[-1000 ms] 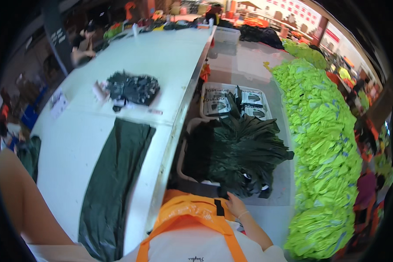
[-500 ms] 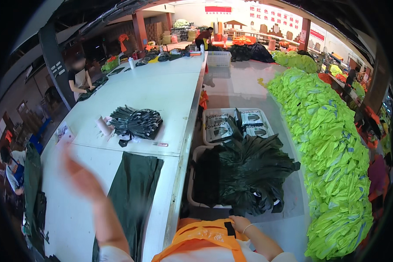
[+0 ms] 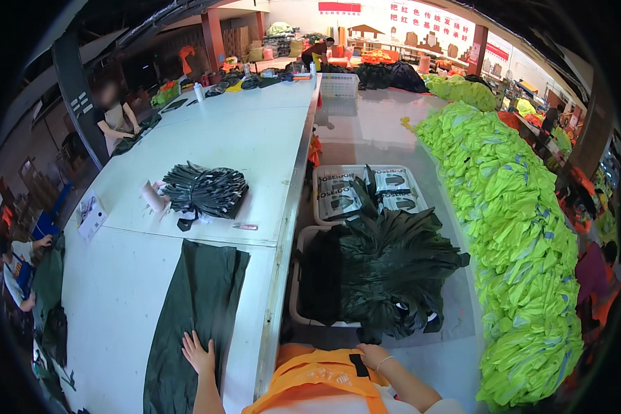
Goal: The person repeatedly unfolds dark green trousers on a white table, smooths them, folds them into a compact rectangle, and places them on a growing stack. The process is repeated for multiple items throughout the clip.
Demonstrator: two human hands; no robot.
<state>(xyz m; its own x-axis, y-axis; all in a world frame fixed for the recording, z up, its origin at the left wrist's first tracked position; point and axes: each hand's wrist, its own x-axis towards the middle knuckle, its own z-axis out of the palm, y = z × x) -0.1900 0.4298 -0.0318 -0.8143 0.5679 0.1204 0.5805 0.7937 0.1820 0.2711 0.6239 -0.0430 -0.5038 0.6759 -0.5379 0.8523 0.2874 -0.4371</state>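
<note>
Low in the frame, just left of centre, the left hand [image 3: 198, 353] lies flat with fingers spread on a long dark green cloth [image 3: 193, 310] that stretches up the white table [image 3: 117, 290]; the palm presses the cloth and grips nothing. Right of it, at the bottom centre, the right hand [image 3: 374, 356] rests with fingers loosely curled at the upper edge of an orange garment [image 3: 317, 376] lying against the person's body, a thin band on its wrist; whether it pinches the fabric cannot be told. Just above that hand, in the middle of the frame, a heap of dark green bags [image 3: 383, 269] spills over a pale bin [image 3: 298, 276], and behind the heap a second tray [image 3: 355, 196] holds flat packets in grey and black. On the table, up and left of centre, sits a bundle of dark folded pieces [image 3: 203, 190], with a small roll of pale paper [image 3: 152, 196] touching its left side and a pen [image 3: 245, 226] just below it. Along the right side runs a long bank of bright yellow-green garments [image 3: 510, 228]. At the upper left another person [image 3: 114, 117] stands by the table's far side, and at the left edge a third person [image 3: 17, 269] in a blue and white top bends low.
</note>
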